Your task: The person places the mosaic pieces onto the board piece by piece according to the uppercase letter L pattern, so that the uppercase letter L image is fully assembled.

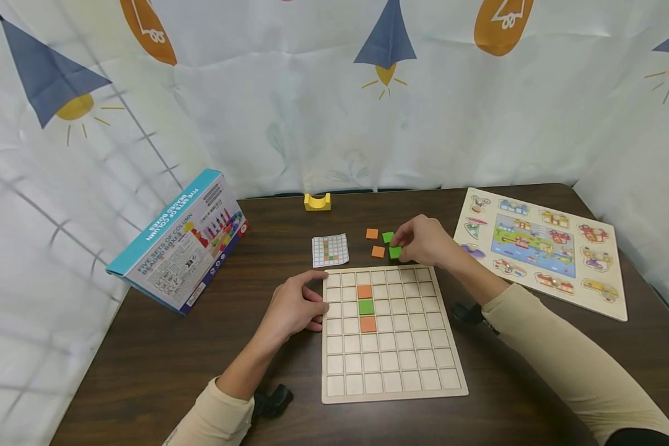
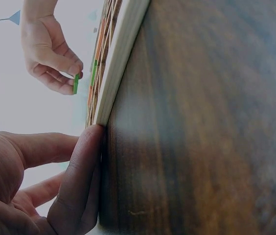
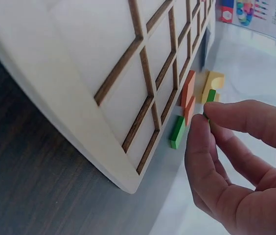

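My right hand [image 1: 424,240] pinches a small green square tile [image 2: 76,84] between thumb and fingertips, beyond the top edge of the wooden grid board [image 1: 390,359]. In the right wrist view the held tile's edge pokes out above the fingertips. My left hand [image 1: 292,306] rests at the board's left side, with fingertips touching its edge near the upper corner. On the board, an orange tile [image 1: 365,291], a green tile [image 1: 365,307] and another orange tile [image 1: 368,324] form one column. Behind it lie two loose orange tiles [image 1: 378,251] and a loose green tile [image 1: 388,237].
A small printed pattern card [image 1: 337,254] lies behind the board's left corner, with a yellow curved block [image 1: 318,202] farther back. At the left stands a toy box [image 1: 184,248]. A picture puzzle board [image 1: 602,279] lies at the right, near my right forearm.
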A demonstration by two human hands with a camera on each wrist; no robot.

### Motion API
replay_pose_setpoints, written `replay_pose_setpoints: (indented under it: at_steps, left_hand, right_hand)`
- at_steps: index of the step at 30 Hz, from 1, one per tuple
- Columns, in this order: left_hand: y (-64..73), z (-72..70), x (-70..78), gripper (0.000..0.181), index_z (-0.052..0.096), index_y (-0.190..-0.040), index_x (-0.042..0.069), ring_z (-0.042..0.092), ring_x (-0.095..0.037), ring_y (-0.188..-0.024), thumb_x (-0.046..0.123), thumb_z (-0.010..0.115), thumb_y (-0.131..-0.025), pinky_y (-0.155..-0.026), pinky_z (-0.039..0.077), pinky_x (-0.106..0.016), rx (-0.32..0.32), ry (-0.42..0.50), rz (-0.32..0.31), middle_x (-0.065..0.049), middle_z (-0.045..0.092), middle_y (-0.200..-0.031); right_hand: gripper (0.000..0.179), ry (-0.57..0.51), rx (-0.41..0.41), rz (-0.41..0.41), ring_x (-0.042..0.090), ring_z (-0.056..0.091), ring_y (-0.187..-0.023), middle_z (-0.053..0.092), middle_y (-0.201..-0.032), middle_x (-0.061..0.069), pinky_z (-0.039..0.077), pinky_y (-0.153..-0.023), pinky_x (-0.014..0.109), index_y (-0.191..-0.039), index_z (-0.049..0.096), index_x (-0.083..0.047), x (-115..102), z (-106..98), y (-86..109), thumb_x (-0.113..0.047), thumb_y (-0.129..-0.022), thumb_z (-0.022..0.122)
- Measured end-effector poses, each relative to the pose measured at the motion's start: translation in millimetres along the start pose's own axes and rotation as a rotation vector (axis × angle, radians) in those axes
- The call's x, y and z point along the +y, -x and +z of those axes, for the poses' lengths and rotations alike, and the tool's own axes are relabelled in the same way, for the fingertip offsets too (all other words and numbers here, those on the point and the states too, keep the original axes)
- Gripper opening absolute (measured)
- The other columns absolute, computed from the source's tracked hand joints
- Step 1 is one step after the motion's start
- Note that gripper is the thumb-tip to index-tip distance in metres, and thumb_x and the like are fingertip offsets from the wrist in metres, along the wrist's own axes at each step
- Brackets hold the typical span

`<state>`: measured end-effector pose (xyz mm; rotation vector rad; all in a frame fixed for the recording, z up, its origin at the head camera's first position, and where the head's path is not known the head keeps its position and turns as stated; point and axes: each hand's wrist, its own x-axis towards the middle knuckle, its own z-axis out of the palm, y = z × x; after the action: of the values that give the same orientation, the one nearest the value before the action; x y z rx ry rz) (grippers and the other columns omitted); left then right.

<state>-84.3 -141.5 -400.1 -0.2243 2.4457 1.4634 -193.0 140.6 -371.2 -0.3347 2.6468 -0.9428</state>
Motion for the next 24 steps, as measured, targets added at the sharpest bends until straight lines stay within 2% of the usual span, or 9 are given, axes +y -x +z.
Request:
replay_pose_setpoints:
  at_steps: [15,24]
  left_hand:
    - [-0.2,0.0,0.1,0.061,0.063,-0.141,0.016,0.070,-0.019,-0.054,-0.003,0.078,-0.085,-0.051,0.064,-0.037,-0.003,0.000,-0.003,-0.014,0.066,-0.092]
    - [-0.7,-0.1,0.6,0.061,0.063,-0.142,0.017,0.070,-0.019,-0.054,-0.002,0.078,-0.085,-0.051,0.064,-0.037,-0.005,-0.004,-0.007,-0.014,0.065,-0.092]
  right_hand:
    - [0.021,-0.006,0.004,-0.059,0.021,0.065,-0.089,0.073,-0.096,0.007,0.055,-0.079,0.033,-0.100,0.081,-0.010,-3.7,4.4,15.2,-0.002,-0.081,0.078]
    - [0.021,-0.039,-0.011,-0.063,0.019,0.062,-0.083,0.071,-0.089,0.005,0.054,-0.072,0.029,-0.097,0.079,-0.009,-6.4,14.4,27.0,0.001,-0.079,0.080]
